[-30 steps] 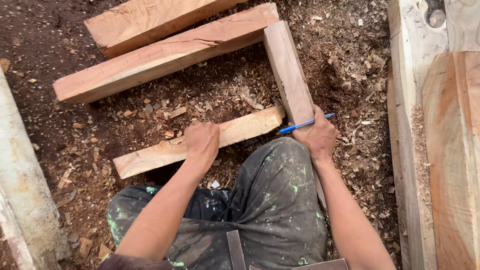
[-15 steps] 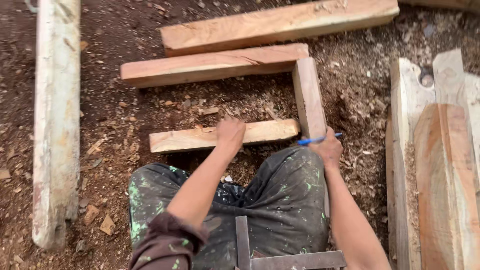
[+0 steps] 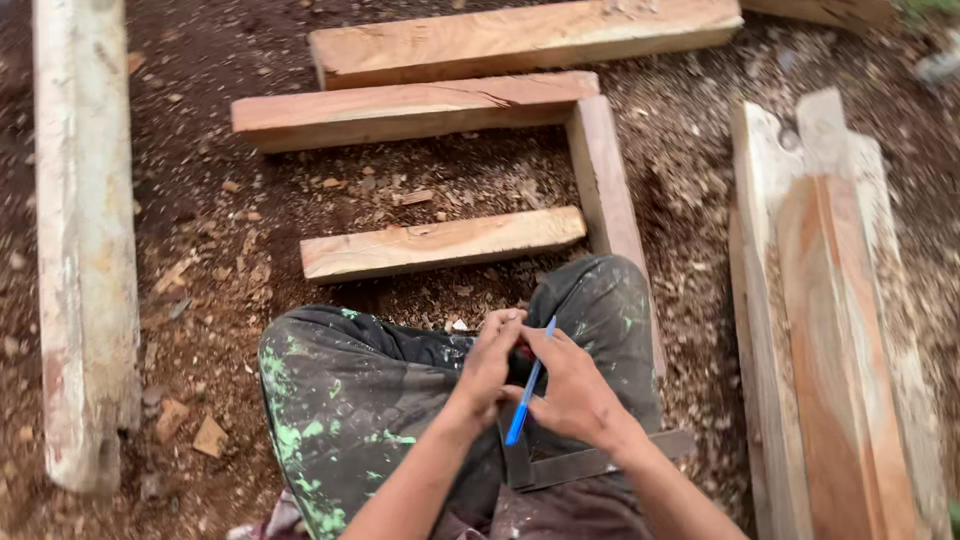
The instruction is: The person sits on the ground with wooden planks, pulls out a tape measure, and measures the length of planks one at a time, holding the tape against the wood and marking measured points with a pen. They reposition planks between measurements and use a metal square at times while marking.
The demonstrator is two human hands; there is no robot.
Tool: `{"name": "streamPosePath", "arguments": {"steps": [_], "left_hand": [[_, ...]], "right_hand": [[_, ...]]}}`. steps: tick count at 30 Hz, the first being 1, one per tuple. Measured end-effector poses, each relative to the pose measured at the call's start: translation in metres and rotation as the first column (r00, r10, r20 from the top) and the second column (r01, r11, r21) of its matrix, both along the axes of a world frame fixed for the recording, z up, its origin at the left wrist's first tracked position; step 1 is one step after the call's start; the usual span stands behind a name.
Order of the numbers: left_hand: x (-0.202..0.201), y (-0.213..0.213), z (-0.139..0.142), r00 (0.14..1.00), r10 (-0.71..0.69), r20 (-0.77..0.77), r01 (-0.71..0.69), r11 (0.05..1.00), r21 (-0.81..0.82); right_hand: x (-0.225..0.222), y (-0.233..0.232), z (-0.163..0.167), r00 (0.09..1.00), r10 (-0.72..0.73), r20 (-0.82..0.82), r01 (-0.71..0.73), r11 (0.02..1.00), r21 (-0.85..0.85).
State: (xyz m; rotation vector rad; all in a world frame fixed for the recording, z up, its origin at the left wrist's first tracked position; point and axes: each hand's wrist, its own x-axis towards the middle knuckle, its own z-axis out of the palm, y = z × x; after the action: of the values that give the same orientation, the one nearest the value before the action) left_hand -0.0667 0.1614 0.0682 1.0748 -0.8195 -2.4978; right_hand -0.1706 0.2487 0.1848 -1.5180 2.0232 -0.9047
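Observation:
I squat on sawdust-covered ground. My right hand (image 3: 570, 385) holds a blue pen (image 3: 527, 388) over my lap. My left hand (image 3: 488, 362) touches the pen's upper end, its fingers closed around it beside the right hand. A dark metal square (image 3: 590, 462) lies across my paint-stained trousers just under both hands. In front of my knees lies a short wooden plank (image 3: 440, 243). Its right end meets an upright plank (image 3: 610, 200) that joins a longer plank (image 3: 410, 108) at the top.
A thick beam (image 3: 520, 35) lies behind the frame. A weathered pale post (image 3: 85, 240) runs down the left side. Stacked rough slabs (image 3: 840, 320) fill the right. Wood chips and small offcuts (image 3: 210, 435) litter the dirt.
My left hand left the short plank and came back to my lap. My right hand drew the pen away from the upright plank, and both hands now meet on the pen.

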Motion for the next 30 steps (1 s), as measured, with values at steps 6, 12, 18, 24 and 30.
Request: {"name": "streamPosePath", "arguments": {"steps": [6,12,18,24,30], "left_hand": [[0.02,0.009,0.044,0.906,-0.41,-0.107,0.402,0.911,-0.085],[0.035,-0.014,0.051,0.793,-0.587,0.162,0.586,0.664,-0.464],[0.05,-0.024,0.013,0.786,-0.618,-0.019,0.595,0.765,-0.245],[0.04,-0.009,-0.013,0.816,-0.577,-0.018,0.555,0.793,-0.252],[0.014,-0.053,0.051,0.874,-0.428,0.229,0.471,0.863,-0.183]], "right_hand": [[0.041,0.037,0.005,0.878,-0.478,0.008,0.475,0.875,0.092],[0.067,0.048,-0.01,0.842,-0.518,-0.15,0.497,0.854,-0.157],[0.072,0.041,-0.022,0.859,-0.511,-0.036,0.509,0.845,0.165],[0.044,0.051,-0.014,0.924,-0.356,0.141,0.344,0.933,0.105],[0.011,0.062,-0.011,0.877,-0.462,0.129,0.451,0.886,0.112]]}}
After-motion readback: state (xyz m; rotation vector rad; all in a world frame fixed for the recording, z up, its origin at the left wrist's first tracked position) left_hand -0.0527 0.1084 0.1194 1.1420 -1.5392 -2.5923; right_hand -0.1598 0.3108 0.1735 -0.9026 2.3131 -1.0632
